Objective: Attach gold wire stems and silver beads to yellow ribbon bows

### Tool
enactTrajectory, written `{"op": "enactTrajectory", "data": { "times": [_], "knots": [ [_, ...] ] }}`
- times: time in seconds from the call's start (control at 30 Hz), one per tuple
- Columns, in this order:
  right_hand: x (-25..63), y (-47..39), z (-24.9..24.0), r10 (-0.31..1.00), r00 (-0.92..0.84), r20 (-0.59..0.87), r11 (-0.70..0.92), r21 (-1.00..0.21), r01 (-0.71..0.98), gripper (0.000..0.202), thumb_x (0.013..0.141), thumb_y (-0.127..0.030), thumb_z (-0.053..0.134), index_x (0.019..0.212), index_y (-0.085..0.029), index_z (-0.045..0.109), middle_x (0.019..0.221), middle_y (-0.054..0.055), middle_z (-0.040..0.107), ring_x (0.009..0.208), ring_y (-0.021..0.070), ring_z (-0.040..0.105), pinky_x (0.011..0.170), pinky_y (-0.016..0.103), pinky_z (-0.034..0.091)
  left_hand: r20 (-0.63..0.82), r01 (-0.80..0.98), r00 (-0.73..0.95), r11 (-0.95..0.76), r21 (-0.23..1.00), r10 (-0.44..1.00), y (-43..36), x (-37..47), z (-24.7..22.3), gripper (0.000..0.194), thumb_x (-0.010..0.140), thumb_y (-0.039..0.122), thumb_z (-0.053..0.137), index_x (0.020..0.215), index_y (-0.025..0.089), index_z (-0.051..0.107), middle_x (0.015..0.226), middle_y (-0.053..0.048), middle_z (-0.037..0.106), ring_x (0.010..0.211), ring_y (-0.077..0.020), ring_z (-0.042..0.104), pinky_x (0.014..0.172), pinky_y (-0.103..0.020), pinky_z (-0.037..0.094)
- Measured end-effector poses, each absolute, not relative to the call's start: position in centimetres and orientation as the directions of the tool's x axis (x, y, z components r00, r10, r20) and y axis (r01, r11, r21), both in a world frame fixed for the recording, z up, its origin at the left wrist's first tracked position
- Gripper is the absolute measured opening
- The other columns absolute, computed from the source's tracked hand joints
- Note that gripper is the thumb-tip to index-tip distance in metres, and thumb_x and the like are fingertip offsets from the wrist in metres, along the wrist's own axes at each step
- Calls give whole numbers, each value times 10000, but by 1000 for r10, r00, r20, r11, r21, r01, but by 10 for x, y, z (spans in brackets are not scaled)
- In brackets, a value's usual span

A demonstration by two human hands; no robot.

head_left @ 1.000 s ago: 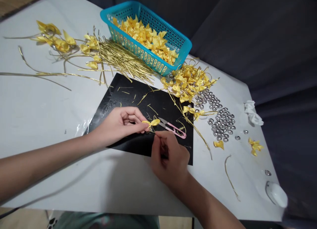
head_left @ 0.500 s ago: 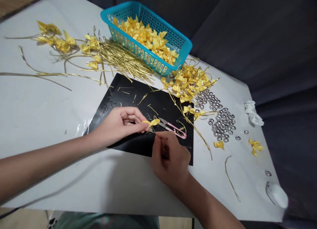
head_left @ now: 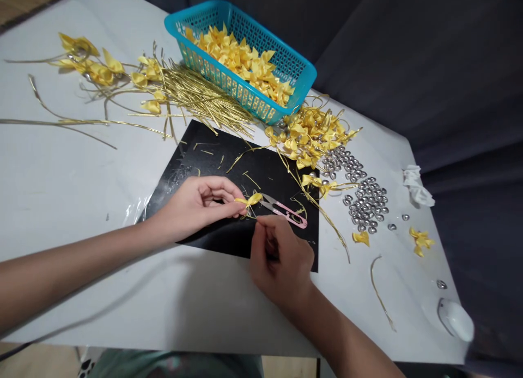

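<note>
Between the thumb and fingers of my left hand (head_left: 216,203) is a small yellow ribbon bow (head_left: 255,199), held above a black mat (head_left: 220,239). My right hand (head_left: 281,252) is closed in a pinch just to the right and nearer to me. A thin strand shows between its fingertips and the bow; its kind is hard to make out. Thread snips with pink handles (head_left: 292,214) lie on the mat behind my right hand. Gold cord scraps (head_left: 251,179) are scattered around the bow.
A blue basket (head_left: 241,89) of yellow bows stands at the back. Left of it lie gold cords (head_left: 204,97); to the right are finished-looking bows with cords (head_left: 314,133) and silver beads (head_left: 368,203). A white computer mouse (head_left: 455,319) sits at the right edge.
The bow has tilted slightly in my left fingers. Both hands stay in nearly the same place, and the whole view has shifted very little.
</note>
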State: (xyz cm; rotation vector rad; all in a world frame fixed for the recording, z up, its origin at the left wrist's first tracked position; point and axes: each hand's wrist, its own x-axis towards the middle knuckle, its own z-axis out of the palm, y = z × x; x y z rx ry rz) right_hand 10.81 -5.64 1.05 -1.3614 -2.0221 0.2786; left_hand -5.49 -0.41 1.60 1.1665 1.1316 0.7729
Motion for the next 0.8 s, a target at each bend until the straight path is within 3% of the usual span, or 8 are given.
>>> {"op": "enactTrajectory", "data": {
  "times": [0.3,0.53,0.8],
  "knots": [
    [110,-54,11,867,-234,440,451,-494,744,101,839,-100,465,894,-177,502,555,-62,496,373,49,416,384,164,325,-236,107,309,213,971,921,-3,-57,15,92,725,242,669,751,155,654,676,-9,716,646,-120,670,619,-180,530],
    [108,-54,9,869,-225,440,448,-508,736,124,841,-90,472,926,-179,489,593,-48,551,398,57,475,390,159,351,-211,117,274,186,976,938,-6,-56,15,84,715,230,681,748,156,660,656,10,705,614,-96,654,543,-124,497],
    [110,-51,7,851,-224,475,473,-506,721,128,852,-101,478,941,-187,505,657,-31,599,407,55,473,411,166,378,52,298,261,-132,945,964,-14,-60,11,111,796,249,609,786,173,689,796,-9,732,682,-113,648,623,-163,500]
  ]
}}
